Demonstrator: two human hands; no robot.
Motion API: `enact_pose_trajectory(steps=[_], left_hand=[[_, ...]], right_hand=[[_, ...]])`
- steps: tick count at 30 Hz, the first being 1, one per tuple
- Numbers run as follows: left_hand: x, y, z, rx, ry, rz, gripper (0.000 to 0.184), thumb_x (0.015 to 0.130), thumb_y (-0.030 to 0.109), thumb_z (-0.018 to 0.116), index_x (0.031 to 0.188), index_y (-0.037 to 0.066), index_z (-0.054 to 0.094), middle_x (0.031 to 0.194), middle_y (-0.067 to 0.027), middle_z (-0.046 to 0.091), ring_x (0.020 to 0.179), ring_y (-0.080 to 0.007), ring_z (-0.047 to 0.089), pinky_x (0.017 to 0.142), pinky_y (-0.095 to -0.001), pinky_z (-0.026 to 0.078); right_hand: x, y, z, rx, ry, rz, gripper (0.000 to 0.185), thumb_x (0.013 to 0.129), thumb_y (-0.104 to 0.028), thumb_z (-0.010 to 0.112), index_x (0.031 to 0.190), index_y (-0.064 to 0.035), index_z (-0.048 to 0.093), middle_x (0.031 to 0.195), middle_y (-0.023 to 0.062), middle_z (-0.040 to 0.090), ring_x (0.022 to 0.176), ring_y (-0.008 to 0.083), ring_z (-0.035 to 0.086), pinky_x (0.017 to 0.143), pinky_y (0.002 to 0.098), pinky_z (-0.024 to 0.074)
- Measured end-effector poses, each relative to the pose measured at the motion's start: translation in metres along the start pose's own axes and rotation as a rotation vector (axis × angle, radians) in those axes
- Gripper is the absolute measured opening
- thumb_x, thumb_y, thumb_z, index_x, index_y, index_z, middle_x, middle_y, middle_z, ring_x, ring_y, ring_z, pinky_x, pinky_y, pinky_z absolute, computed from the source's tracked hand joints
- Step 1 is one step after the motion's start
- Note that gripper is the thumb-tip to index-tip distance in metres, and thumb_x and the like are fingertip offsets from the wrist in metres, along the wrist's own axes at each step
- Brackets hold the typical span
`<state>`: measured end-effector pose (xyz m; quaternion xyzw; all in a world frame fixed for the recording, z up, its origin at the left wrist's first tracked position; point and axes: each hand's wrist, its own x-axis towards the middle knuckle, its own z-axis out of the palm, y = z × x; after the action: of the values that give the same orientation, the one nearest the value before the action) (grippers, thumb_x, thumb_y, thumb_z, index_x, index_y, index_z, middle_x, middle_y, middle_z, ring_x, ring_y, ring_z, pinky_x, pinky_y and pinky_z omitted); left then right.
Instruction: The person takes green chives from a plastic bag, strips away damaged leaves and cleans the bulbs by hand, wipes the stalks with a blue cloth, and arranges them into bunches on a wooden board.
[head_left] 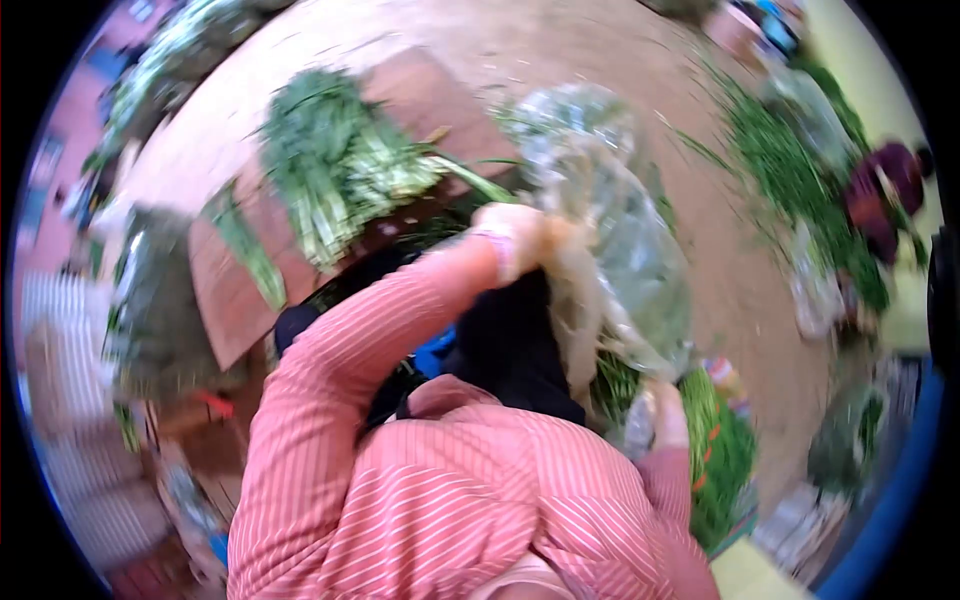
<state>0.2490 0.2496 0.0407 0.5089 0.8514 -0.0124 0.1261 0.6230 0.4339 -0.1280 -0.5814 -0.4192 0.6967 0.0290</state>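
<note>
My left hand (515, 236) reaches across in front of me, its fingers closed on the edge of a clear plastic bag (640, 250). The bag looks crumpled and stretched, with a yellowish fold by that hand. Lower on the right, my right hand (663, 410) is closed on the bag's near end; its fingers are partly hidden and blurred. Beside my left hand, a single green stalk (480, 182) points toward the wrist. A pile of leafy greens with pale stems (340, 165) lies on a brown board (435, 90). Long thin greens (725, 460) lie by my right forearm.
A smaller bunch of greens (245, 245) rests on the board's left part. Full plastic sacks (165, 300) stand at the left. On the right, a person in dark clothing (885, 200) sits by a long heap of greens (780, 150) on the brown floor (730, 290).
</note>
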Motion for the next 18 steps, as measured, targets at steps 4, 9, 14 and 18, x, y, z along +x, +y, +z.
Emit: enact_pose_trajectory(steps=[4,9,14,18], left_hand=[[0.054,0.028,0.043,-0.179,0.674,0.466,0.014,0.083,0.018,0.05,0.09,0.01,0.06,0.068,-0.0037,0.057,0.062,-0.0185,0.058,0.054,-0.0325,0.048],[0.077,0.083,0.007,-1.279,0.579,0.336,0.016,0.077,0.003,0.053,0.087,0.005,0.065,0.072,-0.0028,0.058,0.066,-0.0183,0.055,0.068,-0.0322,0.049],[0.043,0.092,-0.057,-1.367,0.817,0.526,0.028,0.077,0.007,0.052,0.102,0.007,0.064,0.09,-0.0073,0.067,0.08,-0.0223,0.063,0.07,-0.0335,0.051],[0.012,0.091,-0.102,-1.247,0.999,0.639,0.033,0.075,0.003,0.053,0.107,0.005,0.059,0.104,-0.0077,0.06,0.096,-0.0205,0.055,0.087,-0.0301,0.044]], right_hand=[[-0.054,-0.042,-0.025,-0.125,0.225,-0.628,0.051,0.089,-0.035,0.052,0.129,-0.0034,0.046,0.124,0.0085,0.049,0.114,0.021,0.046,0.099,0.0335,0.0372],[-0.041,-0.068,-0.033,0.011,0.482,-0.766,0.047,0.091,-0.033,0.048,0.127,-0.0031,0.046,0.122,0.0108,0.051,0.113,0.0235,0.047,0.1,0.0336,0.0367],[-0.05,-0.103,-0.017,-0.047,0.523,-0.838,0.045,0.092,-0.032,0.048,0.126,-0.0031,0.047,0.12,0.0107,0.052,0.111,0.0228,0.049,0.098,0.0336,0.0379],[-0.06,-0.143,0.009,-0.076,0.434,-0.926,0.043,0.092,-0.031,0.048,0.124,-0.0031,0.048,0.118,0.0106,0.053,0.109,0.0222,0.05,0.097,0.0335,0.0389]])
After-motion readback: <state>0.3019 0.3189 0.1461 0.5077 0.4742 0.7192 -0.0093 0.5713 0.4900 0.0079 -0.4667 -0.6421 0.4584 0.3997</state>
